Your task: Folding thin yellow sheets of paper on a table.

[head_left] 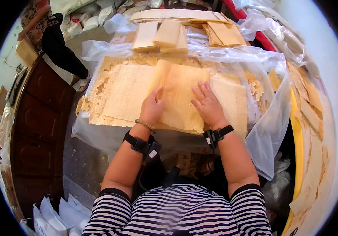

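Right hand (209, 107) lies palm-down, fingers spread, on the right part of a tan sheet (180, 96); left hand (152, 107) half-curled at its left part, pinch or mere touch unclear from above. Sheet rests over paler sheets (123, 90), clear plastic (269, 145) beneath; folded stacks (168, 33) beyond.

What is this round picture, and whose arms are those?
No robot here! A wide camera on a person's head looks down, making straight edges look bent. Those arms belong to that person, who wears a striped shirt and black wrist straps. Thin tan sheets lie over see-through plastic. The right hand rests spread out on the middle sheet. The left hand touches its left side, but I can't tell if it grips.
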`<state>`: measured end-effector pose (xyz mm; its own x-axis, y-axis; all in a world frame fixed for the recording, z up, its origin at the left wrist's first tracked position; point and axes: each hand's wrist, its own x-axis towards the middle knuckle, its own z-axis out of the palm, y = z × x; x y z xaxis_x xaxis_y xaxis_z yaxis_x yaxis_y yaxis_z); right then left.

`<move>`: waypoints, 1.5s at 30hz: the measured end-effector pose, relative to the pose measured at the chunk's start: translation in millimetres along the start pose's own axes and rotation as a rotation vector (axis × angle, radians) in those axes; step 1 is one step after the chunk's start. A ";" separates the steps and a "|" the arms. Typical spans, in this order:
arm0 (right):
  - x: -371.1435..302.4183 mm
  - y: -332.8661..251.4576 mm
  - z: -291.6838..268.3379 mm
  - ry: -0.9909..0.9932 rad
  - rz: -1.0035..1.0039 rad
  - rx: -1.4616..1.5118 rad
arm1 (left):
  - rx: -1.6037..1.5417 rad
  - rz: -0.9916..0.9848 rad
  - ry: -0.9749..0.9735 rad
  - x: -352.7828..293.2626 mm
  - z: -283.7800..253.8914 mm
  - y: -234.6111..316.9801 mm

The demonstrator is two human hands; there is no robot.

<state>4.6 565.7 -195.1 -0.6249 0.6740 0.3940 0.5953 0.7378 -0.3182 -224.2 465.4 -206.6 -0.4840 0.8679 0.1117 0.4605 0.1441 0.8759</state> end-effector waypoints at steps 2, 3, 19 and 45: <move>1.2 -2.9 2.4 0.015 -0.011 -0.005 | -0.007 -0.003 0.004 -0.4 0.2 1.2; 1.1 -4.1 3.7 0.014 -0.008 -0.006 | -0.013 -0.007 0.007 -1.7 -1.1 5.5; 3.7 -15.5 12.5 -0.087 -0.064 -0.203 | 0.666 0.019 0.166 -4.1 -33.3 38.8; -98.1 -30.2 -42.1 -0.025 -0.183 0.311 | -0.461 -0.339 -0.852 -122.5 -53.4 74.5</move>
<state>69.2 475.8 -187.9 -0.7213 0.5276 0.4488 0.2929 0.8195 -0.4927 -170.3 344.4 -130.0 0.2361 0.8907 -0.3884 -0.0203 0.4041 0.9145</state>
